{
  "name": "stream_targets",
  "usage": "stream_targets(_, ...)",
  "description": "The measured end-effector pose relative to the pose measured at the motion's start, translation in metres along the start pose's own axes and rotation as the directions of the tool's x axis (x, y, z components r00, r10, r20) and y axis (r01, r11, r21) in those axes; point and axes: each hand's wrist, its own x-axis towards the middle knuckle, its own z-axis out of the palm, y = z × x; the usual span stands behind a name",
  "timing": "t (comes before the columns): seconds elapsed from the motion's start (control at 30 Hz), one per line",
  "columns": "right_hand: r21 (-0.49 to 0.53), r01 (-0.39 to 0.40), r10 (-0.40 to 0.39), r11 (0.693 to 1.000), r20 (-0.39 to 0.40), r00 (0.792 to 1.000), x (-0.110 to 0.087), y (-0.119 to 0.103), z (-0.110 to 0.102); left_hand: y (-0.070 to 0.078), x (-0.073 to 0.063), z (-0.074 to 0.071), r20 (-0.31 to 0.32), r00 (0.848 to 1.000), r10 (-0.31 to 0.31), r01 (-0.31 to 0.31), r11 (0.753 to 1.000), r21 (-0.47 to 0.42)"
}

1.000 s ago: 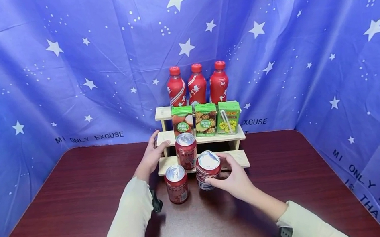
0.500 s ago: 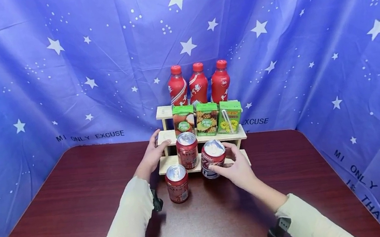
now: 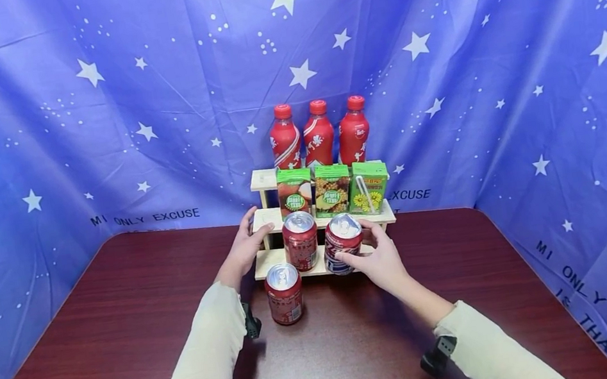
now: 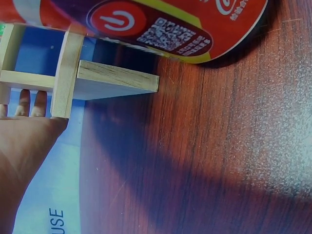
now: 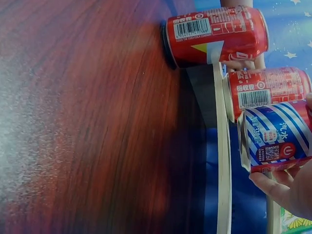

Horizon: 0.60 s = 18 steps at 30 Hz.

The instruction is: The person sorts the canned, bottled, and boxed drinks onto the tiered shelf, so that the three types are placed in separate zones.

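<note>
My right hand point(image 3: 380, 263) grips a red, white and blue soda can point(image 3: 343, 247) between thumb and fingers. The can leans slightly and overlaps the right part of the lowest step of a three-step wooden display stand point(image 3: 270, 268). Beside it on that step stands a red soda can point(image 3: 301, 245). Another red can point(image 3: 286, 299) is upright on the table in front of the stand. At the left end of the middle step, my left hand point(image 3: 243, 248) holds the stand, thumb on top; in the left wrist view its fingers point(image 4: 39, 103) reach behind the wood.
Three red bottles point(image 3: 318, 135) line the top step. On the middle step are green-topped juice cartons point(image 3: 332, 192) in three groups. A star-printed blue cloth point(image 3: 152, 107) hangs behind the dark red wooden table point(image 3: 125, 331).
My right hand has carried its can forward and to the right, from in front of the stand to over the lowest step. The left hand keeps its place on the stand.
</note>
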Motion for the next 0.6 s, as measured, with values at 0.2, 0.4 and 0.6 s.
stream_targets(0.2, -0.022, 0.010, -0.010, 1.000, -0.020, 1.000, 0.007, 0.008, 0.002, -0.002, -0.001, 0.000, -0.008, 0.999, 0.037, -0.037, 0.999, 0.000)
stream_targets(0.4, -0.036, 0.003, -0.004, 0.999, -0.027, 1.000, 0.010, 0.009, 0.002, 0.001, 0.003, 0.002, -0.011, 0.999, -0.031, 0.031, 0.999, -0.011)
stream_targets(0.6, -0.042, -0.008, 0.007, 0.999, -0.023, 1.000, 0.015, 0.014, 0.005, 0.002, 0.002, 0.001, -0.020, 0.999, -0.047, 0.046, 0.999, -0.015)
